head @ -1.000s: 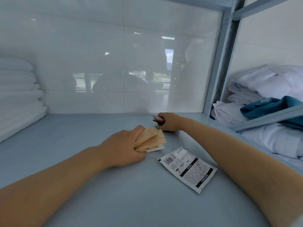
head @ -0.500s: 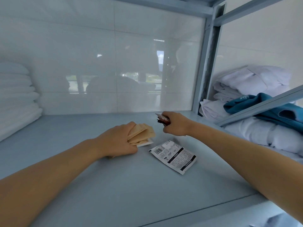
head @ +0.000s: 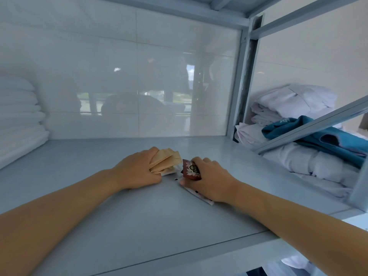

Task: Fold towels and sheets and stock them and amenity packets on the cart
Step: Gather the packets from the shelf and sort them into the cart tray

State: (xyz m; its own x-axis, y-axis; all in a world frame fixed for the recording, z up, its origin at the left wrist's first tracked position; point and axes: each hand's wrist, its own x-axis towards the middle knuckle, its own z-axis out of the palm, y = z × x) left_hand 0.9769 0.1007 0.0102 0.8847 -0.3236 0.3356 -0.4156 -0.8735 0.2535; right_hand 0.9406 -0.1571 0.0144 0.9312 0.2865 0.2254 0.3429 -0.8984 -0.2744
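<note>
Both hands rest on a pale blue metal shelf (head: 139, 220). My left hand (head: 137, 170) grips a fanned bundle of tan paper packets (head: 166, 160), with a white packet edge beneath them. My right hand (head: 209, 180) holds a dark red packet (head: 190, 170) between thumb and fingers, right beside the tan bundle. Under that hand lies a white printed packet (head: 201, 197), mostly hidden by the palm, with its thumb touching the packet's near end.
A stack of folded white towels (head: 18, 120) fills the shelf's left end. Past the right upright post (head: 242, 80), loosely piled white linens (head: 298, 108) and a teal cloth (head: 318, 134) sit behind a slanted metal bar (head: 310, 126). A glossy tiled wall backs the shelf.
My right hand moved from the back of the shelf toward me and left, coming down onto the white printed packet with the red packet still in it. The left hand stayed put.
</note>
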